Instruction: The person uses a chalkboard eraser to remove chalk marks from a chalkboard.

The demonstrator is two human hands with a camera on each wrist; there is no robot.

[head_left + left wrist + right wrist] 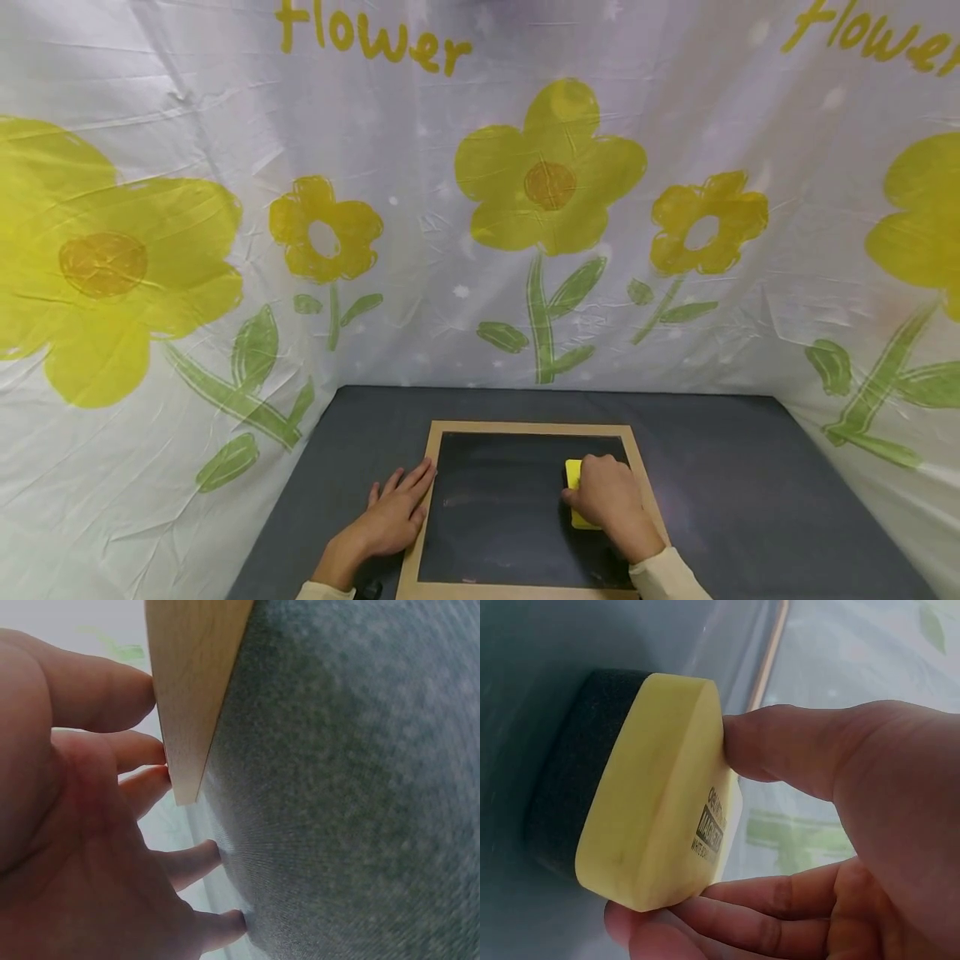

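A blackboard [495, 508] in a light wooden frame [525, 428] lies on the dark table, with faint smears on its surface. Near its right side, my right hand [609, 498] grips a yellow board eraser [641, 795] between thumb and fingers. The eraser's dark felt side faces down against the board, and black lettering shows on its top in the right wrist view. My left hand [390, 521] rests at the frame's left edge, fingers spread. In the left wrist view, the thumb and two fingertips touch the wooden frame edge [191, 697], while two other fingertips reach the grey cloth.
A dark grey cloth [750, 492] covers the table around the board. White curtains with yellow flowers [550, 185] and the word "flower" hang behind and along both sides. A small black object [369, 590] shows by the left sleeve.
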